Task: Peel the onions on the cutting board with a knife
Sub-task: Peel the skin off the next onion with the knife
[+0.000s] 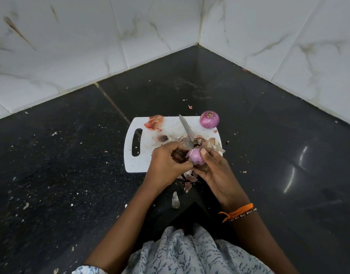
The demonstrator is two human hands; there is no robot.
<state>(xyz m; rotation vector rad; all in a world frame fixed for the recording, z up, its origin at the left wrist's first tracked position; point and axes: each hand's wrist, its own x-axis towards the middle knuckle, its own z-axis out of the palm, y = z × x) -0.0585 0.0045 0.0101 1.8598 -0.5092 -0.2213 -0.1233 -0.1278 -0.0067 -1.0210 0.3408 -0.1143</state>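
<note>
A white cutting board (142, 163) lies on the black counter. Over its near edge both hands hold a half-peeled purple onion (197, 158). My left hand (167, 163) curls round the onion's left side, its fingertips pinching at the skin. My right hand (215, 175) cups the onion from the right, thumb pressed on top. The knife (187, 129) sticks out from between the hands, blade pointing away to the far left. Its handle is hidden, apparently in my right hand. A second, unpeeled onion (209, 119) sits at the board's far right corner.
Dry onion skins (154, 122) lie on the board's far left, with more behind the hands (213, 144) and on the counter below them (188, 184). Small scraps speckle the black counter (71, 155). White marble-tiled walls (91, 46) meet in a corner behind the board.
</note>
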